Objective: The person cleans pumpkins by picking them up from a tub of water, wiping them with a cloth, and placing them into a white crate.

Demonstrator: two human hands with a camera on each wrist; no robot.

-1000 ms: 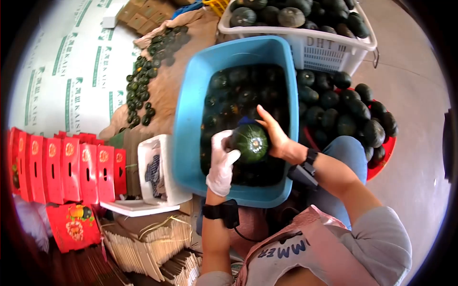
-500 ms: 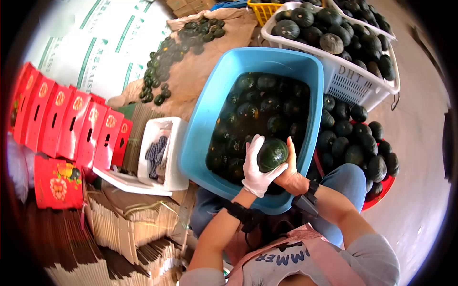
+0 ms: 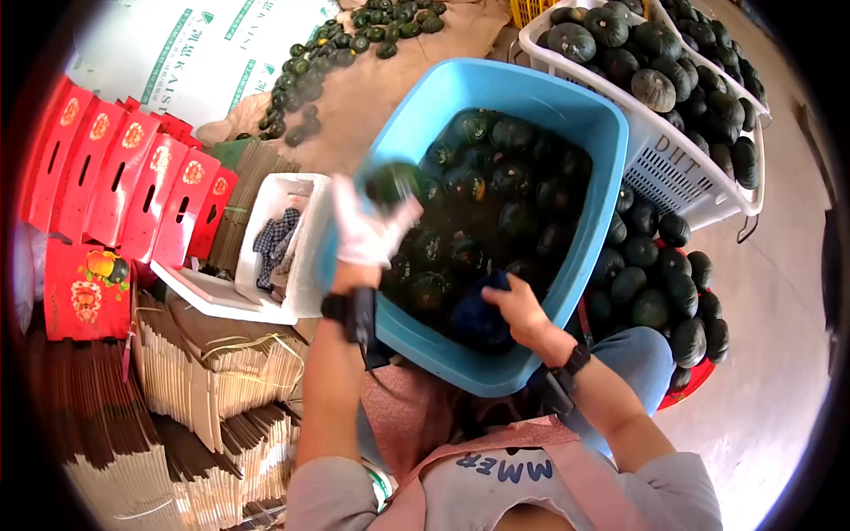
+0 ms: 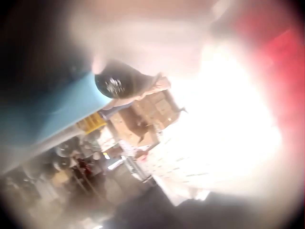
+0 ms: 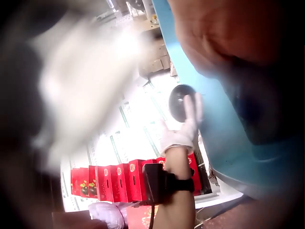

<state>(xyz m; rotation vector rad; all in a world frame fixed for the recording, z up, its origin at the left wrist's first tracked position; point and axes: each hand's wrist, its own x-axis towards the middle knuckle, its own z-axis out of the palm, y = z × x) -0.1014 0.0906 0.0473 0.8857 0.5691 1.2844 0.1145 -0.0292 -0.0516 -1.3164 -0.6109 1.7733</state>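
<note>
My left hand (image 3: 363, 230), in a white glove, grips a round dark green squash (image 3: 394, 184) over the left rim of a blue tub (image 3: 500, 80). Both are blurred in the head view; the right wrist view shows the gloved fingers (image 5: 189, 112) against the same squash (image 5: 178, 101). Inside the tub, near its front right corner, my bare right hand (image 3: 527, 317) pinches a dark blue cloth (image 3: 478, 317). Several more squashes (image 3: 515, 221) lie in the dark water around and behind the cloth.
A white foam box (image 3: 305, 239) holding checked cloth stands left of the tub, before red cartons (image 3: 124, 177). Small squashes (image 3: 292, 84) lie on brown cloth behind. White crates (image 3: 673, 159) and a red basin (image 3: 699, 380) of squashes stand right. Flattened cardboard (image 3: 204, 372) lies front left.
Both hands were together at the squash over the tub. The left hand has carried the squash left to the rim; the right hand has parted from it, staying low with the blue cloth.
</note>
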